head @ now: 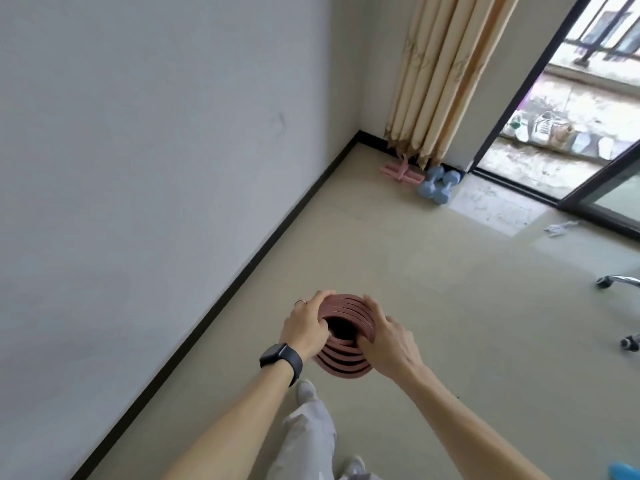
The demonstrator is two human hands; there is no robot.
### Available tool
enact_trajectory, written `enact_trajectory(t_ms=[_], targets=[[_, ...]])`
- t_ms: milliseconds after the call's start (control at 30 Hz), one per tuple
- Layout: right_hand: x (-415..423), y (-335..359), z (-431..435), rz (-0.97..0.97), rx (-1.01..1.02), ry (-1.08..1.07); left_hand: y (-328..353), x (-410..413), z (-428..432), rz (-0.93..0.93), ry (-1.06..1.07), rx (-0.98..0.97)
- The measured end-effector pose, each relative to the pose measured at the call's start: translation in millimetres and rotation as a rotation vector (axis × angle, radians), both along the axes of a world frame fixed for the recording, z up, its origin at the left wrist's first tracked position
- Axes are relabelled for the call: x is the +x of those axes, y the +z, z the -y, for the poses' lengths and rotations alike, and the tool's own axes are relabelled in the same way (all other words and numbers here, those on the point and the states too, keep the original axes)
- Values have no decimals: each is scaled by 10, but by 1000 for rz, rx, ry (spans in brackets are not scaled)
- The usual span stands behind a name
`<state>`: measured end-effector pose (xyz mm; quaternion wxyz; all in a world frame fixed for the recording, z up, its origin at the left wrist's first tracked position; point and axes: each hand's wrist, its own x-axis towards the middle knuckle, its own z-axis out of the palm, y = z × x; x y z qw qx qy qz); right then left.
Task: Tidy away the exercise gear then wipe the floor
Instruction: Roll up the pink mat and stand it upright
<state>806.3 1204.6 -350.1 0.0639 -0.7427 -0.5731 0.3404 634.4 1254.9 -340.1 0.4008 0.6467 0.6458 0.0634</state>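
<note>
A rolled reddish-brown exercise mat point(346, 358) is held end-on in front of me, its spiral layers showing. My left hand point(306, 329), with a dark watch on the wrist, grips the roll's left side. On the right side, my right hand point(388, 337) curls its fingers round the roll's edge. Two blue dumbbells point(438, 188) lie on the floor in the far corner by the curtain, next to a pink piece of gear point(401, 171). A crumpled white cloth point(559, 228) lies on the floor near the sliding door.
A white wall with a dark skirting runs along the left. Beige curtains point(440, 77) hang in the corner. The sliding door point(519, 98) stands open to a balcony with shoes. Chair castors point(620, 282) show at the right edge. Something blue point(625, 472) sits at the bottom right.
</note>
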Motion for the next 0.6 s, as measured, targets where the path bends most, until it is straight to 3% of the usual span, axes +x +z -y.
enact_trajectory(t_ms=[600], targets=[[1889, -40, -3554, 29, 150, -297, -34, 2033, -3913, 70, -221, 40]])
